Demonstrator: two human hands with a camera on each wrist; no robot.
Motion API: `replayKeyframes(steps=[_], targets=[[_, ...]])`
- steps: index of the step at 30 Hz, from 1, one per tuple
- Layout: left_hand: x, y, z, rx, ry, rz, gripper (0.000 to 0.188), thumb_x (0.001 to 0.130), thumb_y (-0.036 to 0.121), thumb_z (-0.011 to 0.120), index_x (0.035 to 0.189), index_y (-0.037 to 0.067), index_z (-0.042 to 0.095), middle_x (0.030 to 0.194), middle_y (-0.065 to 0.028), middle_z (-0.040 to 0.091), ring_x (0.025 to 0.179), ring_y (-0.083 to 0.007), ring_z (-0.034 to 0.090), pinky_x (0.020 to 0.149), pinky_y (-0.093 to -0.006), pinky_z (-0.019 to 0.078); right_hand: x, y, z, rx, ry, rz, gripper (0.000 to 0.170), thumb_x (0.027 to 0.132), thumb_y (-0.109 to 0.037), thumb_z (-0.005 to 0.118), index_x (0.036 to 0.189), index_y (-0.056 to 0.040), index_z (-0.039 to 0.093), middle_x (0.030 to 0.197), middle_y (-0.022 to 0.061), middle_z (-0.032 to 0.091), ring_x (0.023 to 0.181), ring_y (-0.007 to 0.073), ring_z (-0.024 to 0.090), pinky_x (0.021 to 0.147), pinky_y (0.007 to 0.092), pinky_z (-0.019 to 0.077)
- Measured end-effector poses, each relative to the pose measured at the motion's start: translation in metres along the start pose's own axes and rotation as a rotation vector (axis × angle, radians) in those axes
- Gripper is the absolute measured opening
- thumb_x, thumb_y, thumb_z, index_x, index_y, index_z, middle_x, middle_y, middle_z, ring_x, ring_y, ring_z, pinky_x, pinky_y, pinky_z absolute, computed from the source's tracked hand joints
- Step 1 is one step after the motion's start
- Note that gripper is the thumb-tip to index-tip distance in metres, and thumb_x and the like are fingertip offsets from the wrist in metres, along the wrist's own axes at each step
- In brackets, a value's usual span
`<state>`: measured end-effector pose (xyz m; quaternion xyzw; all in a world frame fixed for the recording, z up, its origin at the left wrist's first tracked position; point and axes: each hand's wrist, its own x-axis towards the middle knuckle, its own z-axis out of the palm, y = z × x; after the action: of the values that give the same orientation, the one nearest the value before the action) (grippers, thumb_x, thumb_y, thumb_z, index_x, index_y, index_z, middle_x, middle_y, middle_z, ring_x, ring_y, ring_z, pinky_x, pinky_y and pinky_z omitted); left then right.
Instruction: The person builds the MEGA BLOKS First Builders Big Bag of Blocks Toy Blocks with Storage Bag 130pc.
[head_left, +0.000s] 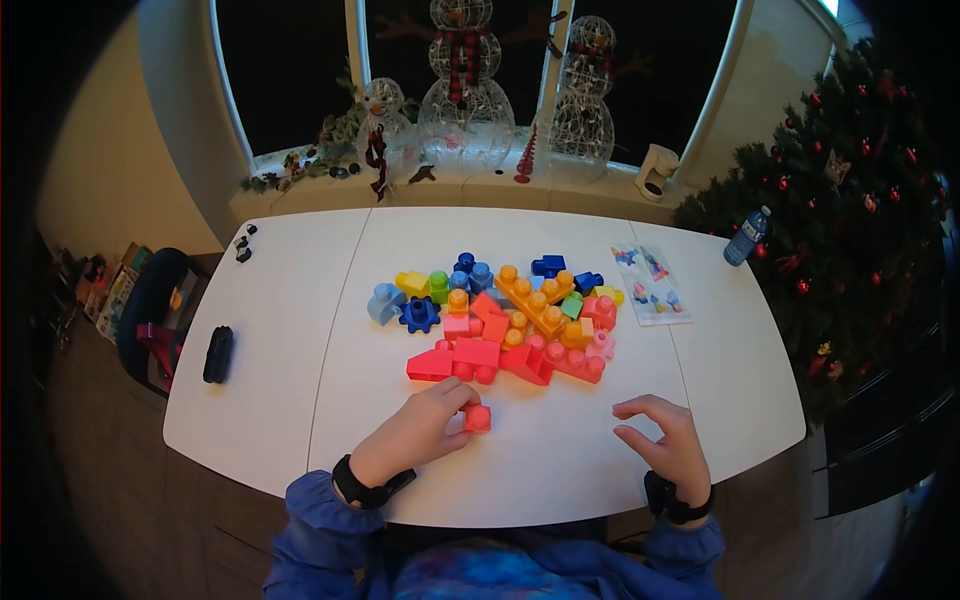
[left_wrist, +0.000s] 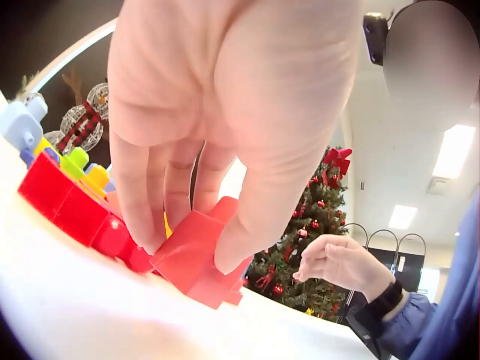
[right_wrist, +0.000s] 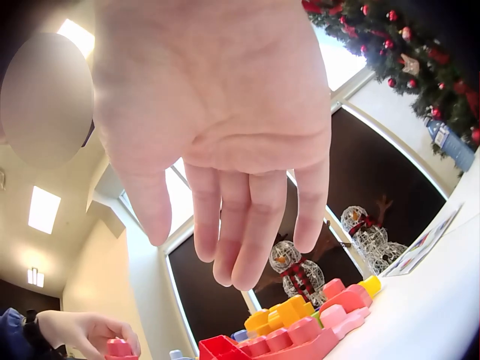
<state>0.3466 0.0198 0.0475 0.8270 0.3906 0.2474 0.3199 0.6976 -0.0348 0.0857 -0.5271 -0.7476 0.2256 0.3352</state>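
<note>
My left hand (head_left: 425, 424) pinches a small red toy building block (head_left: 478, 418) between thumb and fingers, close over the near part of the table. The left wrist view shows the thumb on one side of this red block (left_wrist: 196, 251) and fingertips on the other. My right hand (head_left: 662, 437) is held over the table to the right, its fingers relaxed and holding nothing; in the right wrist view the palm and fingers of this hand (right_wrist: 225, 150) show above the blocks. Just beyond the left hand lie red blocks (head_left: 476, 354), one with a sloped end (head_left: 430, 365).
Orange blocks (head_left: 535, 305), blue blocks (head_left: 470, 275) and a dark blue gear-shaped piece (head_left: 420, 315) form a pile mid-table. A picture sheet (head_left: 652, 285) lies right of it, near a water bottle (head_left: 747, 236). A black case (head_left: 218, 354) rests on the left of the white table (head_left: 260, 420).
</note>
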Motion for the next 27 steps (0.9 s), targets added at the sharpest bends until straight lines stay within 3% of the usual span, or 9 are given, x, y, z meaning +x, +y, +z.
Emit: replayKeyframes(steps=[4, 7, 10, 16, 19, 22, 27], targets=[[0.0, -0.01, 0.006, 0.064, -0.011, 0.093, 0.036, 0.083, 0.004, 0.08, 0.114, 0.002, 0.061, 0.11, -0.0153, 0.064, 0.097, -0.0329, 0.068, 0.087, -0.0373, 0.0584, 0.002, 0.002, 0.01, 0.0, -0.048, -0.028, 0.024, 0.086, -0.013, 0.083, 0.106, -0.0034, 0.074, 0.101, 0.0118, 0.076, 0.095, 0.0299, 0.073, 0.086, 0.0367, 0.0572], [-0.002, -0.011, 0.008, 0.006, -0.012, -0.021, 0.037, 0.083, 0.004, 0.079, 0.115, 0.002, 0.06, 0.11, -0.0152, 0.064, 0.097, -0.0336, 0.068, 0.088, -0.0377, 0.058, 0.003, 0.001, 0.015, 0.009, -0.077, -0.035, 0.023, 0.087, -0.014, 0.083, 0.106, -0.0035, 0.074, 0.102, 0.0113, 0.076, 0.095, 0.0302, 0.073, 0.086, 0.0373, 0.0571], [-0.001, -0.015, 0.009, 0.031, -0.027, -0.025, 0.042, 0.083, 0.006, 0.082, 0.119, 0.003, 0.06, 0.112, -0.0153, 0.065, 0.097, -0.0332, 0.069, 0.088, -0.038, 0.0577, 0.003, 0.0, 0.018, 0.005, -0.096, -0.042, 0.023, 0.087, -0.015, 0.083, 0.105, -0.0036, 0.074, 0.102, 0.0113, 0.076, 0.095, 0.0307, 0.072, 0.086, 0.0379, 0.0569], [0.017, -0.004, -0.026, 0.002, 0.143, 0.035, 0.039, 0.085, 0.012, 0.083, 0.116, 0.001, 0.064, 0.109, -0.0162, 0.067, 0.098, -0.0314, 0.069, 0.087, -0.0394, 0.0565, 0.004, -0.001, 0.019, 0.007, -0.099, -0.041, 0.023, 0.088, -0.016, 0.083, 0.106, -0.0047, 0.074, 0.101, 0.0112, 0.076, 0.095, 0.031, 0.072, 0.086, 0.0386, 0.0564], [0.05, -0.024, -0.044, 0.177, 0.26, 0.033, 0.033, 0.085, 0.011, 0.081, 0.112, 0.0, 0.065, 0.105, -0.0172, 0.068, 0.098, -0.0335, 0.069, 0.086, -0.0411, 0.0557, 0.004, -0.001, 0.02, -0.008, -0.093, -0.069, 0.023, 0.088, -0.016, 0.082, 0.106, -0.0047, 0.074, 0.1, 0.0109, 0.076, 0.094, 0.0308, 0.072, 0.085, 0.0386, 0.0565], [0.078, -0.059, -0.045, 0.378, 0.251, 0.099, 0.03, 0.085, 0.009, 0.079, 0.109, 0.0, 0.064, 0.104, -0.0194, 0.068, 0.097, -0.0375, 0.068, 0.085, -0.0437, 0.0549, 0.002, -0.004, 0.022, 0.009, -0.091, -0.075, 0.022, 0.088, -0.016, 0.082, 0.106, -0.0047, 0.074, 0.1, 0.011, 0.076, 0.094, 0.0306, 0.072, 0.085, 0.0386, 0.0565], [0.1, -0.078, -0.033, 0.413, 0.163, 0.002, 0.027, 0.084, 0.008, 0.076, 0.105, -0.002, 0.063, 0.103, -0.0221, 0.067, 0.097, -0.0417, 0.066, 0.085, -0.046, 0.0542, 0.001, -0.004, 0.015, 0.007, -0.1, -0.058, 0.022, 0.089, -0.016, 0.082, 0.106, -0.0047, 0.074, 0.101, 0.0111, 0.076, 0.095, 0.0305, 0.072, 0.086, 0.0383, 0.0565]])
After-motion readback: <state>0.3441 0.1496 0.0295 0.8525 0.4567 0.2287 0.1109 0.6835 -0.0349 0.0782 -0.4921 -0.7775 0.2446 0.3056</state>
